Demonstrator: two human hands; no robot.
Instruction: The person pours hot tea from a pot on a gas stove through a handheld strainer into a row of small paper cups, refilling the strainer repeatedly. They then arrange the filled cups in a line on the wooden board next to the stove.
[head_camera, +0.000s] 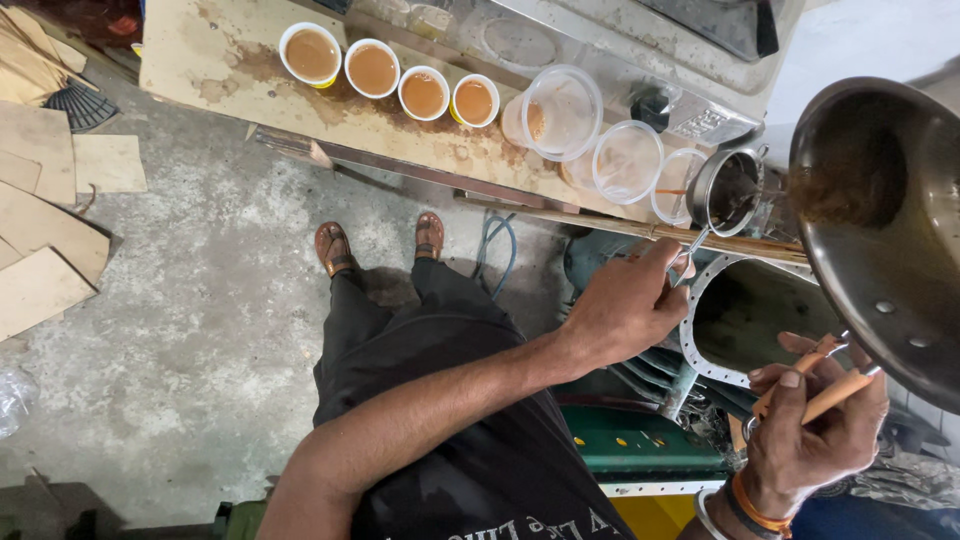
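Stained and splashed, the wooden desk (220, 50) is carrying four paper cups (390, 70) of milky tea in a row, with three clear plastic cups (627, 160) lying beside them above a concrete floor (190, 300). The left hand (625, 305) is closing its fingers on the thin handle of a metal strainer (725, 190) held over the last plastic cup. The right hand (815, 425) is gripping the orange handles of tongs (830, 385) clamping a tilted steel pan (885, 220) near the strainer.
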